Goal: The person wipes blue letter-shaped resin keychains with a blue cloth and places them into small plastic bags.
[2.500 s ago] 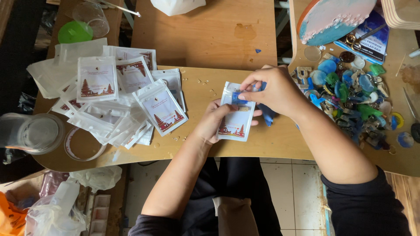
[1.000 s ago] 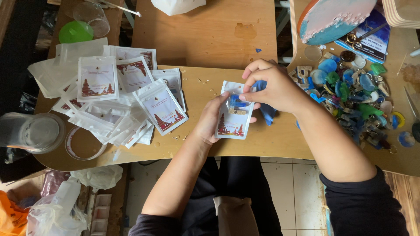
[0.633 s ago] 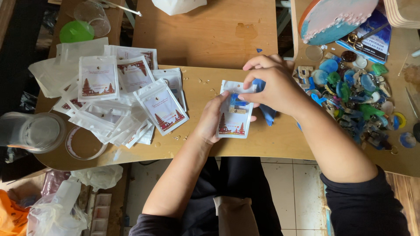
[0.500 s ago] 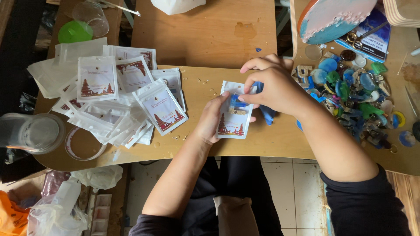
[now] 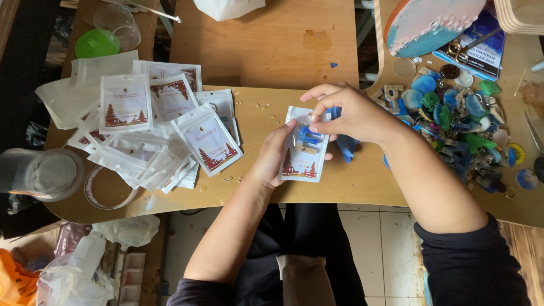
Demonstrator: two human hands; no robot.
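Note:
My left hand (image 5: 276,160) grips the left edge of a small white zip pouch (image 5: 305,152) printed with red temple shapes, lying on the wooden table (image 5: 266,62). Through its clear face a blue piece and a pale piece show inside. My right hand (image 5: 351,113) pinches the pouch's top edge with thumb and fingers. A blue plastic piece (image 5: 345,148) lies on the table just under my right wrist.
A heap of matching pouches (image 5: 153,130) covers the table's left side. Many coloured plastic trinkets (image 5: 464,124) pile up at the right beside a round painted board (image 5: 430,25). A clear jar (image 5: 39,173), a tape ring (image 5: 110,190) and a green lid (image 5: 97,42) sit far left.
My right hand's fingers have shifted along the pouch's top edge. The pouch stays in place under my left hand.

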